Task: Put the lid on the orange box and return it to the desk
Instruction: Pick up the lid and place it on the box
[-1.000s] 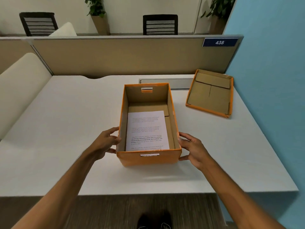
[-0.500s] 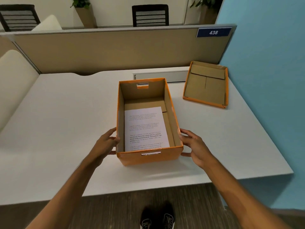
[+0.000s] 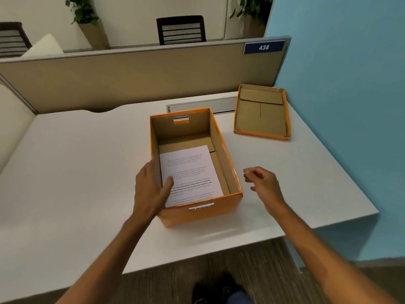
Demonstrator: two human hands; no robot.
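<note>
Bare desk [image 3: 258, 159] between box [image 3: 230, 172], lid [image 3: 260, 113]

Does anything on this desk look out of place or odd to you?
Only the lid: it lies upside down, brown inside facing up, off by the blue wall instead of on the orange box, which stands open with a printed sheet inside. Nothing looks spilled or damaged.

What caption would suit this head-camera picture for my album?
Left hand grips the open orange box holding a printed sheet; right hand hangs free, lid upturned nearby.
</note>
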